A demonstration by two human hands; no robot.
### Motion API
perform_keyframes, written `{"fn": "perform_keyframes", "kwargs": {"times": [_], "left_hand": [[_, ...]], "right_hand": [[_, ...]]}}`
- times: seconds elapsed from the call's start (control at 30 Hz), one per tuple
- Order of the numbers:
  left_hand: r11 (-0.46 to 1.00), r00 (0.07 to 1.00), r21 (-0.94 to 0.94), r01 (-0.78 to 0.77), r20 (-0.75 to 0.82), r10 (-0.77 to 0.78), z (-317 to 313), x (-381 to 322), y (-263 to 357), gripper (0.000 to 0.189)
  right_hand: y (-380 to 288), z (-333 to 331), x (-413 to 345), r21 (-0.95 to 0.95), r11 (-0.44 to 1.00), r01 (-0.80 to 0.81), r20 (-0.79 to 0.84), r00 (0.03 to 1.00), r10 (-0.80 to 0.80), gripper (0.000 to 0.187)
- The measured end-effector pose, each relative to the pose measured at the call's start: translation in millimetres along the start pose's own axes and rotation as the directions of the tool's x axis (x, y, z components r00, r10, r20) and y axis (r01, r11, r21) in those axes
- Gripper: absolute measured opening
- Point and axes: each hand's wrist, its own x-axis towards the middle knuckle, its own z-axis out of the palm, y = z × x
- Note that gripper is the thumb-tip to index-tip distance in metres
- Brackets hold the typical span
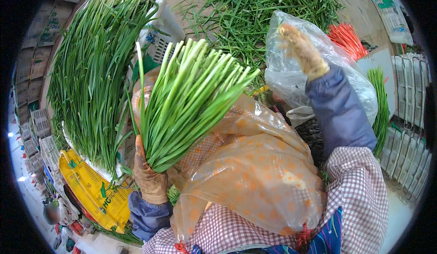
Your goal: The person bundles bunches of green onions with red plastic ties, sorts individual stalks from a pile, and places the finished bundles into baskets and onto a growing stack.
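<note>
My left hand (149, 175), in a soiled brown glove, grips a bunch of long green stalks (191, 100), probably garlic chives, whose pale cut ends fan upward. My right hand (302, 47), in a tan glove and blurred, is raised over a clear plastic bag (283, 66) at the upper right; its fingers are too blurred to tell whether they hold anything. A see-through plastic apron with orange dots (259, 172) covers my lap.
A white plastic crate (167, 22) heaped with green stalks (95, 66) stands at the left, above a yellow crate (99, 189). Loose green leaves (245, 11) lie ahead. Red ties (347, 40) and a green bunch (379, 107) are at the right, before stacked white crates (411, 90). A person (53, 213) is at lower left.
</note>
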Motion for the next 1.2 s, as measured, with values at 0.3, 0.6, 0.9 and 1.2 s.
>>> {"fn": "perform_keyframes", "kwargs": {"times": [0.3, 0.6, 0.9, 1.2], "left_hand": [[0.9, 0.948, 0.352, -0.256, -0.093, 0.306, -13.0, 35.6, 77.5, 0.085], [0.939, 0.852, 0.161, -0.304, 0.487, 0.193, -25.9, -14.1, 58.1, 0.077], [0.659, 0.958, -0.747, 0.088, 0.245, 0.15, -13.1, 131.1, 104.6, 0.096], [0.238, 0.389, -0.463, 0.854, 0.872, 0.297, 66.1, 123.9, 120.3, 0.085]], "right_hand": [[106.6, 126.0, -43.3, 0.645, -0.338, -0.686, 0.693, 0.711, -0.12, 0.049], [69.3, 159.3, -24.5, 0.673, 0.205, -0.71, 0.727, 0.587, -0.355, 0.085], [51.9, 135.9, -19.5, 0.694, 0.35, -0.629, 0.684, 0.425, -0.593, 0.077], [7.6, 93.5, -38.4, 0.607, 0.76, -0.231, 0.534, 0.827, -0.175, 0.035]]}}
